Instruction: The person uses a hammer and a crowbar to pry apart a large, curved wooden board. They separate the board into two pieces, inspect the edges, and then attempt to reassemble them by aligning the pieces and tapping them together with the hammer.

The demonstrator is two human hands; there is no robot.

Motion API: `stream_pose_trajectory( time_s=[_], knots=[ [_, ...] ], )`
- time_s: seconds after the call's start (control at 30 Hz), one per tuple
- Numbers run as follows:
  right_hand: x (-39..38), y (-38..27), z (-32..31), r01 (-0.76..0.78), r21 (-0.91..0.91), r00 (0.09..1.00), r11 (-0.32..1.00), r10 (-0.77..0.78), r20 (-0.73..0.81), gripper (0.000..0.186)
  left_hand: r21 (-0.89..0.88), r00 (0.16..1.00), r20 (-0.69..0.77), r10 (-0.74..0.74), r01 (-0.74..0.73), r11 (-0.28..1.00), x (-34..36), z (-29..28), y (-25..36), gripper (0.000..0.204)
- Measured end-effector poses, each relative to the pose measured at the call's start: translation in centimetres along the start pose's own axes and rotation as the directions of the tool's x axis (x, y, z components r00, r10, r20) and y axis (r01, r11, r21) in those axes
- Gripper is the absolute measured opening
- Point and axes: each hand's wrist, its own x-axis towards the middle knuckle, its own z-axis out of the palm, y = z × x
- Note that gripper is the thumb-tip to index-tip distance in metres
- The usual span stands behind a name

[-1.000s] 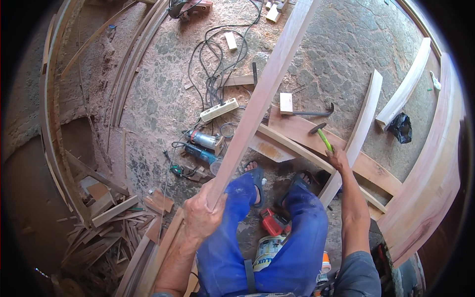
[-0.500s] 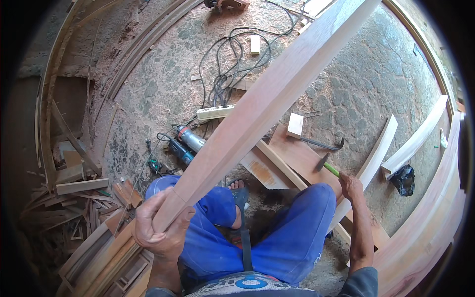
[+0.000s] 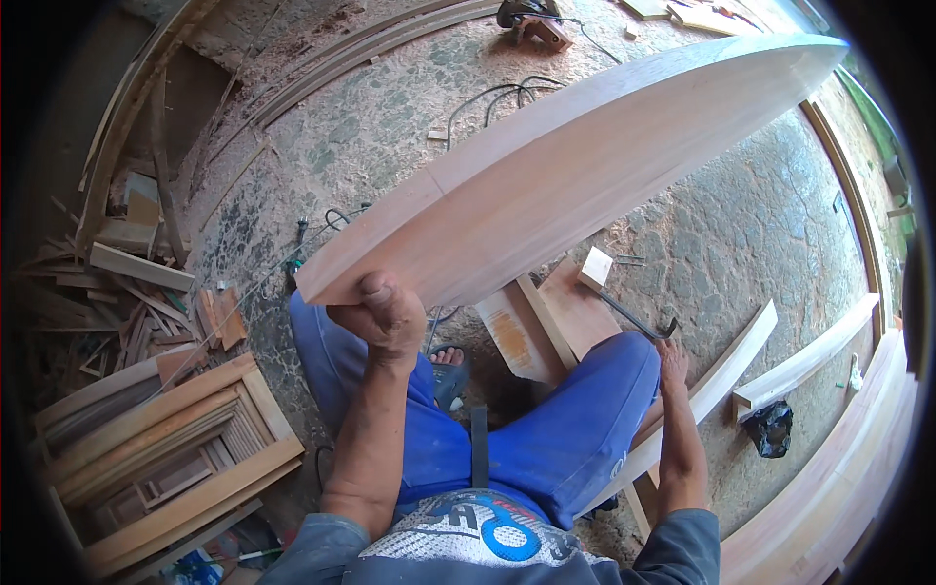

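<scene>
Left of centre, the left hand (image 3: 392, 320) pinches the curved board (image 3: 546, 185) — now turned, baring its broad face; right of centre, the right hand's (image 3: 673, 363) grip — I can't tell.

Daylight enters from the upper right, washing out the far tip of the board (image 3: 585, 166) and leaving a pale sheen on the floor (image 3: 751, 214); the left side is dim. Fisheye distortion bends long edges near the rim, where black vignetting fills the corners.
</scene>
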Motion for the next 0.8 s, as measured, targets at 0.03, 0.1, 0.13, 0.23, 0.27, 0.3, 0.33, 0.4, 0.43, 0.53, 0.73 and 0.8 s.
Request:
stream_pose_trajectory(
  time_s=[0.03, 0.1, 0.13, 0.23, 0.27, 0.3, 0.33, 0.4, 0.43, 0.53, 0.73, 0.8],
  knots=[
    [0.4, 0.2, 0.8, 0.0, -0.04, 0.999, 0.999, 0.002, 0.048, 0.021, -0.008, 1.0, -0.023, 0.009, -0.009, 1.0, 0.1, 0.2, 0.0, 0.058],
    [0.9, 0.6, 2.3, -0.038, -0.012, 0.999, 0.999, 0.038, 0.017, 0.019, -0.099, 0.999, 0.005, -0.045, 0.045, 0.994, 0.6, 0.2, -0.1, 0.056],
    [1.3, 0.1, 2.7, -0.107, 0.063, 0.994, 0.992, 0.106, 0.008, 0.019, -0.141, 0.997, 0.019, -0.081, 0.082, 0.987, 0.7, 0.0, -0.4, 0.06],
    [1.2, -0.7, 2.4, -0.271, 0.136, 0.961, 0.953, 0.276, -0.019, 0.02, -0.178, 0.998, 0.013, -0.059, 0.06, 0.982, 1.0, -0.2, -0.6, 0.059],
    [1.4, -1.5, 1.9, -0.312, 0.142, 0.947, 0.939, 0.32, -0.034, 0.02, -0.171, 1.0, -0.018, -0.021, 0.018, 0.985, 0.9, -0.2, -0.4, 0.057],
    [1.5, -2.1, 1.1, -0.291, 0.112, 0.956, 0.95, 0.294, -0.013, 0.02, -0.164, 0.999, -0.047, 0.017, -0.024, 0.986, 0.9, -0.2, -0.3, 0.056],
    [1.4, -2.4, 0.3, -0.273, 0.079, 0.962, 0.959, 0.273, 0.011, 0.02, -0.173, 0.998, -0.046, 0.052, -0.059, 0.983, 1.0, -0.1, -0.3, 0.055],
    [1.4, -2.4, -1.4, -0.215, -0.009, 0.975, 0.977, 0.215, 0.064, 0.021, -0.192, 0.992, -0.043, 0.115, -0.121, 0.974, 1.4, -0.2, -0.1, 0.052],
    [1.7, -2.3, -2.2, -0.173, -0.062, 0.979, 0.983, 0.178, 0.095, 0.022, -0.194, 0.996, -0.006, 0.088, -0.088, 0.977, 1.4, -0.3, -0.6, 0.051],
    [1.7, 2.0, -3.6, 0.113, -0.205, 0.974, 0.972, -0.149, -0.169, 0.024, -0.255, 0.997, 0.067, 0.047, -0.028, 0.967, 2.0, 0.6, -1.6, 0.048],
    [4.6, 3.0, -14.0, 0.214, 0.337, 0.976, 0.917, -0.186, -0.114, 0.018, -0.35, 0.997, 0.0, 0.083, -0.078, 0.934, 1.1, 0.0, -0.3, 0.043],
    [5.4, -1.3, -19.3, 0.115, 0.534, 0.983, 0.837, -0.174, 0.061, 0.026, -0.329, 0.997, 0.042, 0.058, -0.041, 0.943, 1.3, -0.3, -1.3, 0.042]
  ],
)
